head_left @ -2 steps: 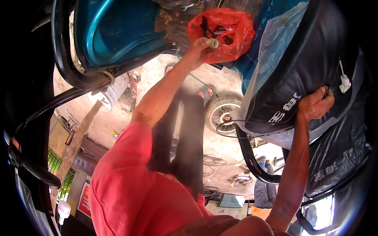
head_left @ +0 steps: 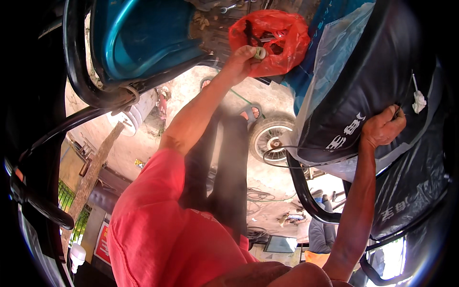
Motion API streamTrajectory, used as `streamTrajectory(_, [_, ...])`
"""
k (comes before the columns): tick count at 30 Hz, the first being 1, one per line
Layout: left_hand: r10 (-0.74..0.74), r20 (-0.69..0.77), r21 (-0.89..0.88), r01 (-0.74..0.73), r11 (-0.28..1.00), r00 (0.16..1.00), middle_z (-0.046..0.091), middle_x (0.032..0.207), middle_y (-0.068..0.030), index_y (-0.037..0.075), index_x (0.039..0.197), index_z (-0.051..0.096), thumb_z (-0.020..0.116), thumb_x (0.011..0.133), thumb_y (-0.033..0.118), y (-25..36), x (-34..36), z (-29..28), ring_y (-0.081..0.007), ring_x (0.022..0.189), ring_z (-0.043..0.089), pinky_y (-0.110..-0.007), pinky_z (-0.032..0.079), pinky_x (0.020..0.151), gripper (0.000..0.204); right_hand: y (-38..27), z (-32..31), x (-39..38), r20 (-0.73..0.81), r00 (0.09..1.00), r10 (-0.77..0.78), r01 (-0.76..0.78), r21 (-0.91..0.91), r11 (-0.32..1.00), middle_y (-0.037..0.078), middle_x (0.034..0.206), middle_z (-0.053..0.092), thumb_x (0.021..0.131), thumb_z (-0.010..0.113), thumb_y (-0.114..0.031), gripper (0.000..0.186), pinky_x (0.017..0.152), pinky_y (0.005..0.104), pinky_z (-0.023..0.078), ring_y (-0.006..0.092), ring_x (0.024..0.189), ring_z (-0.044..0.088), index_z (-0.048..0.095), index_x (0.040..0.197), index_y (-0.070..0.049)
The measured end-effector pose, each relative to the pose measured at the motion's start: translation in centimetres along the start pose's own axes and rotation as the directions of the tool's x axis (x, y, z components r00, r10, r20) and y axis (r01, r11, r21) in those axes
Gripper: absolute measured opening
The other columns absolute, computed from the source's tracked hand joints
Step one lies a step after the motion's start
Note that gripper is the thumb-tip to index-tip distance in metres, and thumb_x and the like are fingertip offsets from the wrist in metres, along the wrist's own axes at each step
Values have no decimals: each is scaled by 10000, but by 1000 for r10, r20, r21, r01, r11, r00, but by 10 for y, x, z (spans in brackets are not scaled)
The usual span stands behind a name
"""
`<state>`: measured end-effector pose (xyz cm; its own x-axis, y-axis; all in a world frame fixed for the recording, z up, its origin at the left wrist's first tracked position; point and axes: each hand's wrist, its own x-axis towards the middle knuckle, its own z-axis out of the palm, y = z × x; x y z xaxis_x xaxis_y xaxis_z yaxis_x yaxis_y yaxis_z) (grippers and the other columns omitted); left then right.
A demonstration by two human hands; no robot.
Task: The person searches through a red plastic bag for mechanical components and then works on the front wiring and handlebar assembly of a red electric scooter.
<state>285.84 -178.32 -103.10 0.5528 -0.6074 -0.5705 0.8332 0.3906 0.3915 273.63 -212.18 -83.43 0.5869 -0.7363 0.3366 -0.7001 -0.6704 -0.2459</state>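
My left hand (head_left: 240, 60) is closed in a pinch on a small pale green-and-white ring-shaped piece (head_left: 259, 53), at the near rim of a red plastic bag (head_left: 291, 60). The bag's mouth gapes, showing dark and metallic items inside, too jumbled to name. My right hand (head_left: 382, 126) rests on a black padded seat (head_left: 368, 81) with its fingers curled together. Something small and dark shows at those fingertips; its kind is not clear. A thin black cable (head_left: 296, 147) loops out beside my right forearm. Just past that hand, a thin rod with a white lump (head_left: 419, 101) lies on the seat.
Clear plastic film (head_left: 330, 62) partly covers the seat. A teal body panel (head_left: 143, 43) and bent black tube frame (head_left: 100, 98) stand at left. Below are a spoked wheel (head_left: 274, 142), a white bucket (head_left: 134, 119) and a wooden pole (head_left: 98, 167). A wrench (head_left: 228, 8) lies at the far side.
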Motion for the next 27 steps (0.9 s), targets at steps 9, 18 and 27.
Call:
streamTrajectory(9, [0, -9, 23, 0, 1000, 1000, 650, 1065, -90, 38, 1126, 580, 594, 961, 154, 5, 2, -8, -184, 983, 635, -311, 532, 851, 202, 1, 0, 0, -5, 999, -34, 34, -2, 999, 205, 1038, 616, 911, 528, -342, 430, 888, 422, 450, 355, 977, 595, 626, 1042, 56])
streamTrajectory(18, [3, -6, 216, -2, 976, 1000, 622, 1029, -67, 2, 1196, 577, 582, 893, 76, -1, 11, -24, -151, 908, 608, -290, 503, 839, 312, 1, 0, 0, -6, 999, -40, 40, -4, 999, 209, 1045, 612, 916, 525, -347, 438, 889, 423, 449, 358, 981, 593, 620, 1056, 56])
streamTrajectory(27, [119, -113, 763, 9, 646, 986, 639, 1123, -68, 45, 1170, 623, 547, 903, 191, -16, 58, 21, -198, 992, 613, -321, 485, 876, 314, 0, 1, -1, 3, 1000, 1, -1, -3, 1000, 204, 1062, 611, 923, 523, -340, 428, 903, 424, 441, 358, 999, 588, 619, 1062, 53])
